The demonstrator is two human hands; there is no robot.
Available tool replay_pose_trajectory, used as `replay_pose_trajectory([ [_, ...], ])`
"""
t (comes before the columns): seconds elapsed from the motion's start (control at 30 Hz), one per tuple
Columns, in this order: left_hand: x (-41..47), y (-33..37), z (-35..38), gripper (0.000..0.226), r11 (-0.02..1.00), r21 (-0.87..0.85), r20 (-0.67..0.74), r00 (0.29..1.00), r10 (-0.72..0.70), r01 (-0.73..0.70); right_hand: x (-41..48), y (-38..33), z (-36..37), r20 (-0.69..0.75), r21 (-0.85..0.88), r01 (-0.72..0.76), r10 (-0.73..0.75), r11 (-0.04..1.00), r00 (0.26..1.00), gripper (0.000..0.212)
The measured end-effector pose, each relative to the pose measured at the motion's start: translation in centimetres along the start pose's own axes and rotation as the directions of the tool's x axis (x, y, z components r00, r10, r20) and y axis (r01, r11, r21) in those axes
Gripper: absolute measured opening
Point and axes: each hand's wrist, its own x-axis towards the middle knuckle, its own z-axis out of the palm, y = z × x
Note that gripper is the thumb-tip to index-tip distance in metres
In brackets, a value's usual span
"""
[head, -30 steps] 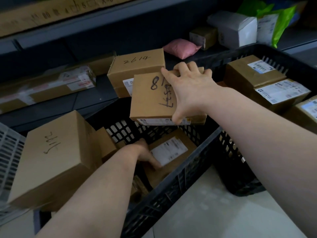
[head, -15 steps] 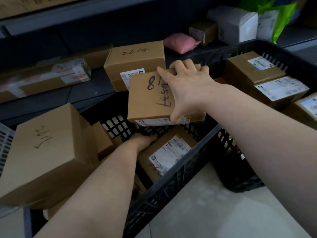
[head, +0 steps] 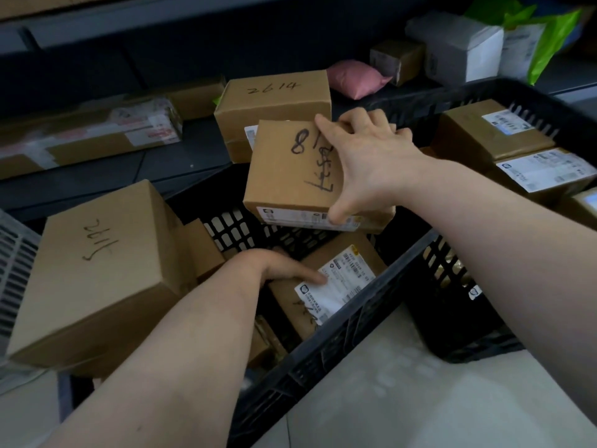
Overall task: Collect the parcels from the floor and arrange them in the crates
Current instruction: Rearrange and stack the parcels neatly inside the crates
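My right hand (head: 365, 163) grips a brown cardboard parcel (head: 284, 176) with black handwriting, held above the far end of a black slotted crate (head: 326, 354). Down inside that crate my left hand (head: 284, 270) rests on a labelled parcel (head: 332, 286), thumb on its white label; the fingers are hidden behind it. A large brown box (head: 97, 273) with handwriting lies tilted at the crate's left end. A second black crate (head: 458, 318) at the right holds several labelled parcels (head: 494, 134).
A dark shelf (head: 106, 176) behind the crates carries a box marked 2614 (head: 274, 98), a long taped parcel (head: 87, 134), a pink pouch (head: 355, 77), a white box (head: 458, 50) and a green bag (head: 549, 43). A pale crate (head: 13, 270) sits at the far left. Light floor tiles (head: 403, 399) lie in front.
My left hand has shifted inside the crate onto the labelled parcel, which has turned slightly. My right hand still holds the handwritten parcel in about the same place.
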Motion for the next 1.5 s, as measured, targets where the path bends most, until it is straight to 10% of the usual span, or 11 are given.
replay_pose_trajectory([
  [0.17, 0.5, 0.6, -1.5, 0.117, 0.982, -0.024, -0.264, 0.949, 0.172, -0.185, -0.1, 0.4, 0.1, -0.001, -0.001, 0.018, -0.018, 1.0, 1.0, 0.138],
  [0.3, 1.5, 1.0, -2.0, 0.036, 0.976, 0.131, -0.774, 0.598, 0.21, -0.174, 0.0, 0.7, 0.2, 0.009, 0.006, 0.024, -0.024, 1.0, 1.0, 0.138],
  [0.47, 3.3, -0.5, 2.8, 0.122, 0.749, 0.651, -0.397, 0.896, 0.2, 0.121, 0.4, 1.3, 0.1, 0.019, 0.051, 0.07, -0.071, 0.996, 0.997, 0.138],
  [0.6, 1.9, -0.6, -1.2, 0.055, 0.997, 0.061, -0.511, 0.856, 0.077, -0.053, 0.2, 1.8, -0.2, 0.134, 0.162, 0.138, -0.161, 0.977, 0.978, 0.14],
  [0.67, 0.4, -0.6, -3.8, 0.044, 0.64, -0.699, -0.445, 0.894, -0.043, -0.318, 0.2, 2.3, -1.1, 0.192, 0.23, 0.147, -0.193, 0.962, 0.962, 0.141],
  [0.77, -3.5, -0.3, -4.4, 0.04, -0.018, -0.902, -0.43, 0.898, 0.095, -0.431, 0.4, 2.1, -1.8, 0.314, 0.154, 0.229, -0.267, 0.961, 0.911, 0.142],
  [1.0, -6.7, 1.3, -1.7, 0.057, 0.946, -0.197, -0.402, 0.901, 0.163, -0.259, 0.0, 1.1, 3.6, 0.625, 0.31, 0.027, -0.225, 0.95, 0.747, 0.092],
  [1.13, -5.4, 1.2, -0.2, 0.051, 0.992, 0.1, -0.094, 0.992, 0.085, -0.076, 0.4, 1.3, 5.7, 0.492, 0.258, -0.036, -0.099, 0.965, 0.865, 0.055],
  [1.37, -0.2, -1.1, 4.0, 0.036, 0.934, 0.326, -0.335, 0.907, 0.256, -0.143, 0.0, 0.4, 9.2, 0.648, 0.12, -0.071, -0.023, 0.99, 0.762, 0.025],
  [1.43, -0.7, -0.4, 3.7, 0.02, 0.96, 0.226, -0.586, 0.765, 0.267, -0.162, 0.4, 0.6, 8.9, 0.613, 0.154, -0.115, -0.003, 0.981, 0.79, 0.029],
  [1.5, -2.4, 1.2, 2.0, 0.012, 0.918, -0.027, -0.901, 0.407, 0.15, -0.396, 1.6, 0.8, 7.3, 0.43, 0.311, -0.245, 0.094, 0.918, 0.898, 0.022],
])
